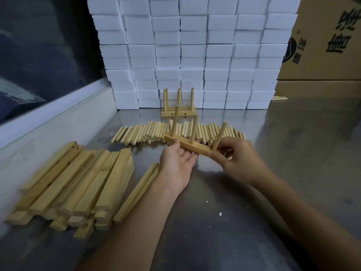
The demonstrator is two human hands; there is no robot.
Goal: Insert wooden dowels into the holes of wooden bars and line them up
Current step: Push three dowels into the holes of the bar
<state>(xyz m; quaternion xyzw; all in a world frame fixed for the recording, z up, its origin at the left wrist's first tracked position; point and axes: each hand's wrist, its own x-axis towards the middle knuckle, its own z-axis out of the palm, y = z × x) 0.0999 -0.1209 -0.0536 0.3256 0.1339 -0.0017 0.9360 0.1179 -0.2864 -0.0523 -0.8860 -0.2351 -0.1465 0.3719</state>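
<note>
Wooden bar (192, 146) carries three dowels: two upright, the third dowel (219, 136) tilted at the end nearest the right hand (237, 160), whose curled fingers pinch that dowel's base and the bar's end. Left hand (178, 163) lies palm-up, fingers straight, under the bar. Beyond the fingers: loose dowels (156, 132) in a row, then finished bars (178, 111) with upright dowels. Left of the fingers, spare bars (78, 184) lie piled on the surface (273, 192).
</note>
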